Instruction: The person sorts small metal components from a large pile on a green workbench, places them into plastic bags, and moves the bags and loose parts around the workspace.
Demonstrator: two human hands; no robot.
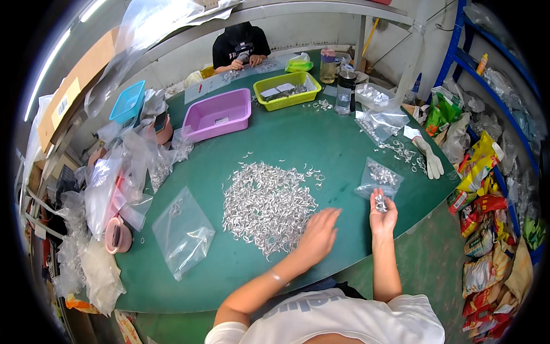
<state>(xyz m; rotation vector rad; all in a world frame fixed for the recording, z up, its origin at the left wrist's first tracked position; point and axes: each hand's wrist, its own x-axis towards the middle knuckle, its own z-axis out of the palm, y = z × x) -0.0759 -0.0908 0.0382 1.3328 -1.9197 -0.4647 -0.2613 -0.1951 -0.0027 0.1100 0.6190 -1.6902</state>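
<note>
A wide heap of small, curved silver pieces (266, 203), like little open rings, lies on the green table. At the heap's lower right edge is my left hand (319, 234), back up, its fingers stretched to the right and nothing visible in them. My right hand (384, 218) is turned palm up and cupped around several silver ring-like pieces (380, 202). Just beyond its fingertips, a clear plastic bag (381, 176) holds more such pieces. To the left of the heap, another clear bag (184, 238) lies flat with a few pieces near its top.
A purple basin (217, 114) and a yellow-green basin (286, 92) stand toward the back, beside a dark-lidded bottle (345, 94). A white glove (428, 157) and loose rings lie at the right. Plastic bags crowd the left edge. Another person (240, 49) sits at the far side.
</note>
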